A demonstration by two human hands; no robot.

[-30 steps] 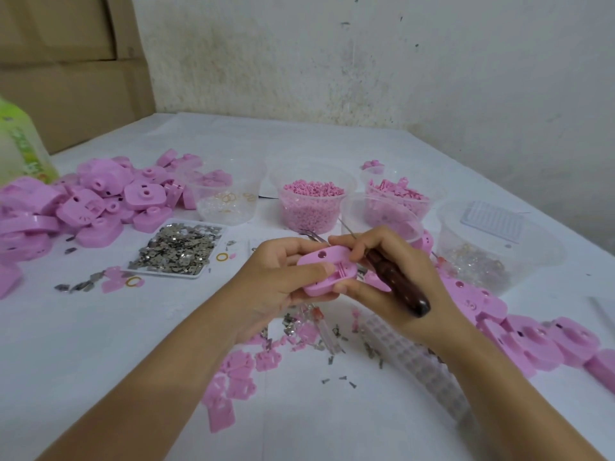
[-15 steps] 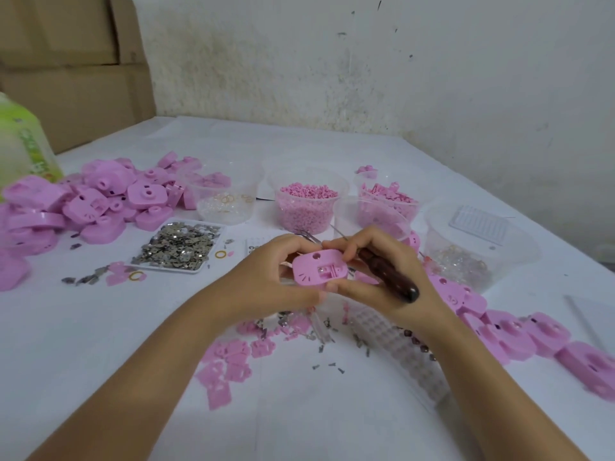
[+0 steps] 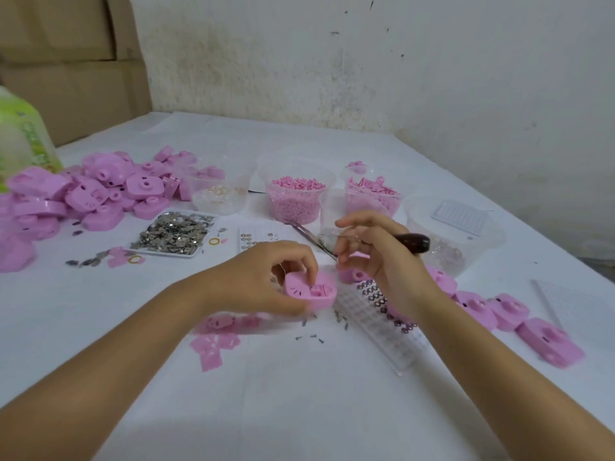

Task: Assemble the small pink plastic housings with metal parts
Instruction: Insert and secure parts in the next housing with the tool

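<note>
My left hand (image 3: 263, 277) grips a small pink housing (image 3: 311, 291) low over the white table, open side up, with fingers curled over its top edge. My right hand (image 3: 372, 251) is just to the right and a little higher, holding a dark-handled tool (image 3: 412, 242) and metal tweezers (image 3: 314, 239) whose tips point left. A flat tray of small metal plates (image 3: 174, 234) lies to the left of the hands. A clear grid tray (image 3: 382, 321) holding small metal rings lies under my right wrist.
A heap of pink housings (image 3: 90, 191) fills the left side, and more housings (image 3: 509, 314) lie in a row at the right. Clear tubs (image 3: 296, 194) with pink bits and rings stand behind the hands. Flat pink pieces (image 3: 213, 347) and metal scraps lie near my left forearm.
My hands have come apart. The left lowered the housing toward the table, and the right moved up and to the right with the tool and tweezers.
</note>
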